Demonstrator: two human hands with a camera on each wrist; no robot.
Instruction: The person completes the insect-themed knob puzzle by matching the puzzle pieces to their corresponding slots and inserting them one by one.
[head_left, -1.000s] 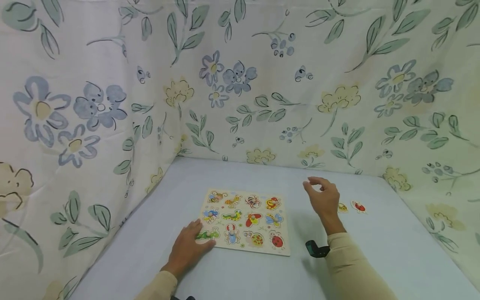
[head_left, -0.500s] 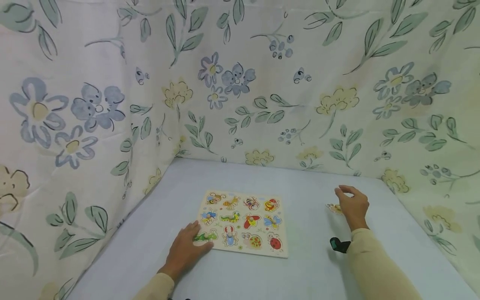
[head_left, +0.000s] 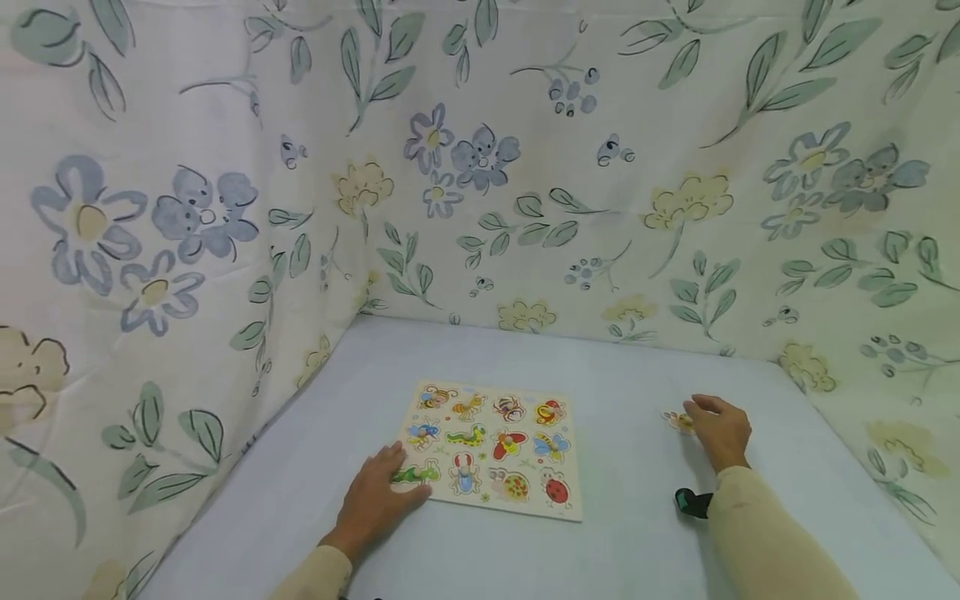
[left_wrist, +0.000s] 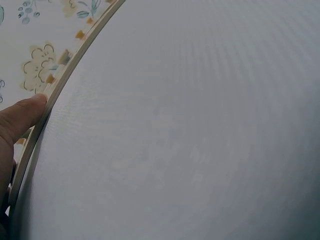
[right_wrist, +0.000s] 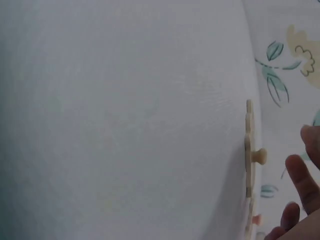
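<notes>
My left hand (head_left: pixel 377 500) rests at the lower-left corner of a wooden insect puzzle board (head_left: pixel 536 508), partly covering a green insect there. Its thumb (left_wrist: pixel 35 107) touches the board's near edge in the left wrist view. Over on the right, my right hand (head_left: pixel 722 433) is beside a loose snail puzzle piece (head_left: pixel 677 422), which lies knob up. In the right wrist view the thumb and fingers are apart from the knob (right_wrist: pixel 259 156) of that piece. A second knobbed piece (right_wrist: pixel 251 220) shows just below it; the right hand hides this one in the head view.
Both hands work on a pale cloth-covered table (head_left: pixel 465 342). Floral fabric (head_left: pixel 525 150) hangs along its back and sides. A dark wrist camera (head_left: pixel 692 503) sticks out from the right sleeve.
My right hand has moved right from above the table beside the board, then lowered toward the snail piece. It now covers the ladybug piece seen earlier. My left hand stays on the board.
</notes>
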